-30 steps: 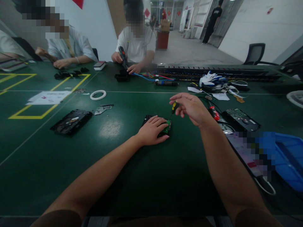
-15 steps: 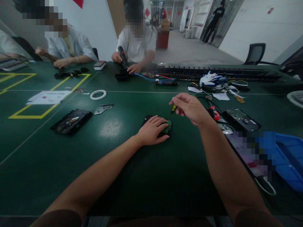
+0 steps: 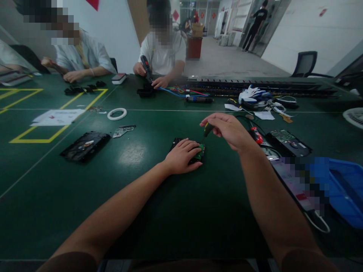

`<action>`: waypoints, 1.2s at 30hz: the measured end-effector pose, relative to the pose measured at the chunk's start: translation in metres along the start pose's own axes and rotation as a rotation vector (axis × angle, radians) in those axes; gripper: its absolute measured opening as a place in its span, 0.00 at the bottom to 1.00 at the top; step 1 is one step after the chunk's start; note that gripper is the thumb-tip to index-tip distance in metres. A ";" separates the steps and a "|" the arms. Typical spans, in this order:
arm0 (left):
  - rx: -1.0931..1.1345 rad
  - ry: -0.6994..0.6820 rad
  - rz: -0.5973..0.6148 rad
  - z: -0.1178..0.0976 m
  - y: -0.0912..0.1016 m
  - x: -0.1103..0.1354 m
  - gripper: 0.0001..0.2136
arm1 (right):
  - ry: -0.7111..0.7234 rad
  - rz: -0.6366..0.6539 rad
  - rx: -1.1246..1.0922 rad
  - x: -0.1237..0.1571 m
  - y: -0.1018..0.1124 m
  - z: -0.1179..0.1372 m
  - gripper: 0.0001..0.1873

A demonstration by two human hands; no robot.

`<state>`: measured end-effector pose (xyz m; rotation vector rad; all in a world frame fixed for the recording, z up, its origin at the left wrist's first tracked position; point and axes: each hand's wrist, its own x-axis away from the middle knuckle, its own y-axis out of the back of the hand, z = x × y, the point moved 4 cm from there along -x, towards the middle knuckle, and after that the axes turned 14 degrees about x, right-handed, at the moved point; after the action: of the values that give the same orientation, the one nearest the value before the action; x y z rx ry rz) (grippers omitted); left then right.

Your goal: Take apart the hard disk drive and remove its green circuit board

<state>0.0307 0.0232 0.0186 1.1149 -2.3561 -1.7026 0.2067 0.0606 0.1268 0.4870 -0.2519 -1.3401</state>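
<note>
My left hand [image 3: 183,155] lies flat on a black hard drive [image 3: 176,142] with a green circuit board [image 3: 200,153] facing up, pressing it onto the green table [image 3: 170,211]. My right hand [image 3: 228,130] is closed in a pinch round a small screwdriver [image 3: 207,130] with a yellow and black handle. The screwdriver stands nearly upright with its tip at the far right corner of the board.
Another black drive [image 3: 85,144] and a loose board [image 3: 124,130] lie to the left, near a white tape ring [image 3: 117,113]. To the right are a red-handled tool [image 3: 256,135], an open drive [image 3: 288,142] and a blue tray [image 3: 344,190]. Two people work across the table.
My right hand has shifted slightly left and down with the screwdriver, its fingers closing tighter over the handle. My left hand has stayed on the drive.
</note>
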 end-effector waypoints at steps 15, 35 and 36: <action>0.005 -0.001 0.008 0.001 -0.001 0.000 0.27 | -0.042 -0.017 -0.035 0.003 -0.005 -0.004 0.13; -0.023 -0.004 -0.011 -0.001 0.000 0.000 0.27 | -0.015 0.004 -0.012 0.002 -0.002 0.005 0.10; -0.021 -0.005 -0.012 -0.001 0.000 0.000 0.27 | -0.010 -0.002 0.001 0.003 -0.002 0.005 0.10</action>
<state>0.0308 0.0224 0.0186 1.1252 -2.3339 -1.7310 0.2028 0.0567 0.1298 0.4814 -0.2604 -1.3449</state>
